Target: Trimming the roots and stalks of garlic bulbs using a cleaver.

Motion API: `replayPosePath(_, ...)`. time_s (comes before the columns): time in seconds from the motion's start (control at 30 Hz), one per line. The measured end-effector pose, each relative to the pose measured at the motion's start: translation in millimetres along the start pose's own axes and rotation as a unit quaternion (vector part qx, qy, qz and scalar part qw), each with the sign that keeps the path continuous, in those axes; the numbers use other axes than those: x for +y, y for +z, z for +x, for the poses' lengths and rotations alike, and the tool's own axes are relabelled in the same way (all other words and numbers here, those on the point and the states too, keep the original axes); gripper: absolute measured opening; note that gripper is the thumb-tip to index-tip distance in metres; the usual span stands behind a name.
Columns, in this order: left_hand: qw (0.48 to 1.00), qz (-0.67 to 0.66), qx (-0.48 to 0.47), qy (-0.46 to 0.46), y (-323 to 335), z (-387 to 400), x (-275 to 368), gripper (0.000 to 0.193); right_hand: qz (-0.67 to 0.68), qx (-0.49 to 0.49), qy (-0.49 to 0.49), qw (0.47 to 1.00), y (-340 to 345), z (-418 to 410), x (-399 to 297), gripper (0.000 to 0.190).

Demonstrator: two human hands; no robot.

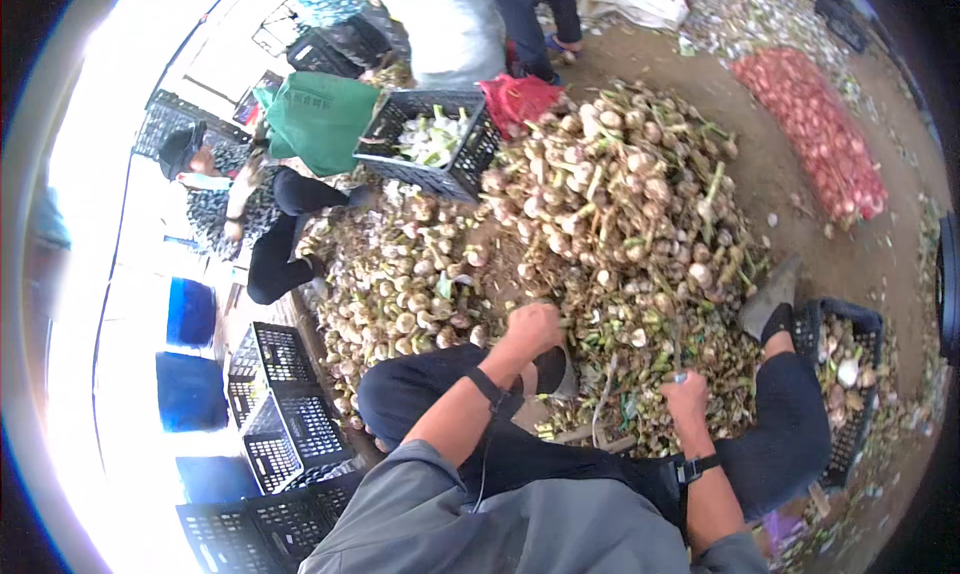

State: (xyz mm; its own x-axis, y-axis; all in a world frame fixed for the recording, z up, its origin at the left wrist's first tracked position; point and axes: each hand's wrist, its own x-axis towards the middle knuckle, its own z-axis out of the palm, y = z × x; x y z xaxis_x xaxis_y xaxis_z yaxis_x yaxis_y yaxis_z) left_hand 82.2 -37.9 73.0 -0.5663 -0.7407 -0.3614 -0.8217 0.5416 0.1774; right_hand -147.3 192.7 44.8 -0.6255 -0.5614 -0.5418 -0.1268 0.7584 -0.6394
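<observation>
My left hand (535,329) is closed in front of my left knee, near the gap between two garlic heaps. Whether it grips anything is hidden by the fingers and blur. In my right hand (685,403) is a slim tool (679,349), which looks like a knife, pointing away from me; its end is blurred. Beneath both hands lie cut garlic stems and leaf scraps (637,394). Beyond them rises a large heap of garlic bulbs (622,176), many with stems and dirt on them. A lower spread of garlic bulbs (405,296) with short-cut stems lies to the left.
A black plastic crate (862,409) holding garlic stands beside my right leg. Another crate (420,170) sits ahead, near a green sack (322,123). Stacked empty crates (307,416) are at left. A red mesh sack (810,131) lies right. A seated co-worker (217,191) is left.
</observation>
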Motion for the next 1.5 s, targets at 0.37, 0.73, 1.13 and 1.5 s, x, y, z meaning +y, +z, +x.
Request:
replayPosePath(0.37, 0.994, 0.068, -0.072, -0.04, -22.6, 13.2, -116.0, 0.039, 0.296, -0.007, 0.113, 0.949, -8.1, 2.9, -18.5, 0.023)
replayPosePath(0.73, 0.956, -0.238, -0.144, 0.091, 105.1, 129.1, 113.7, 0.075, 0.452, 0.052, 0.198, 0.868, -24.9, 13.6, -1.5, 0.013)
replayPosePath(1.13, 0.977, -0.131, 0.024, 0.167, 158.3, 114.9, 179.0, 0.058, 0.465, 0.078, 0.206, 0.857, -19.0, 31.6, -1.1, 0.012)
replayPosePath(1.5, 0.888, -0.346, 0.042, 0.301, 107.7, 44.9, 177.9, 0.063, 0.424, 0.113, 0.148, 0.886, -10.1, 44.7, 18.1, 0.016)
